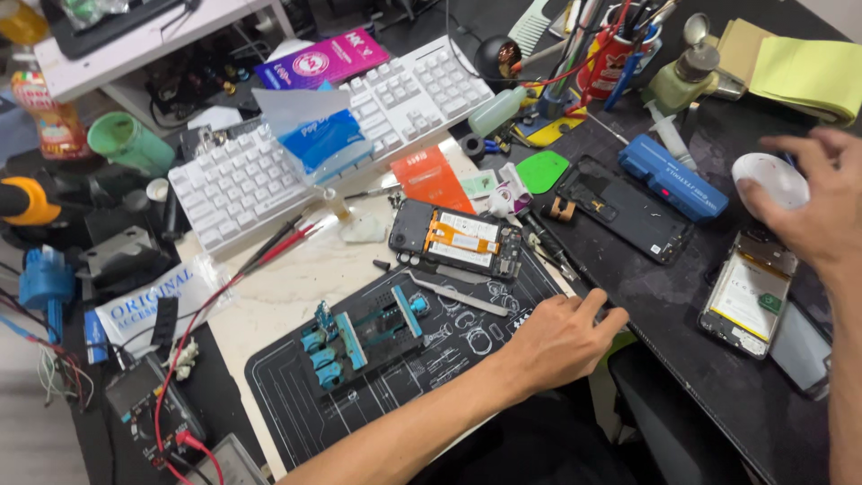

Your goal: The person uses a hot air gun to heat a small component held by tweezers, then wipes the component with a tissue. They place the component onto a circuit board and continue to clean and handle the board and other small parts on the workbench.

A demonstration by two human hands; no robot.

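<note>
My left hand (pixel 558 337) rests on the right edge of a black work mat (pixel 296 395), fingers loosely curled and holding nothing; its fingertips lie by a thin black tool (pixel 564 266). Metal tweezers (pixel 458 295) and an opened phone with an orange flex cable (pixel 458 238) lie just beyond it. A teal clamp fixture (pixel 359 332) sits on the mat to its left. My right hand (pixel 813 202) is at the right edge, thumb and fingers around a white round dish (pixel 768 175). Below it lies an opened phone showing its battery (pixel 750 292).
A black phone frame (pixel 624 208) and a blue bar-shaped tool (pixel 673 175) lie mid-bench. A white keyboard (pixel 332 135) stands at the back, a red pen cup (pixel 620 54) and yellow cloths (pixel 808 72) behind. A meter with red leads (pixel 153 404) sits at left.
</note>
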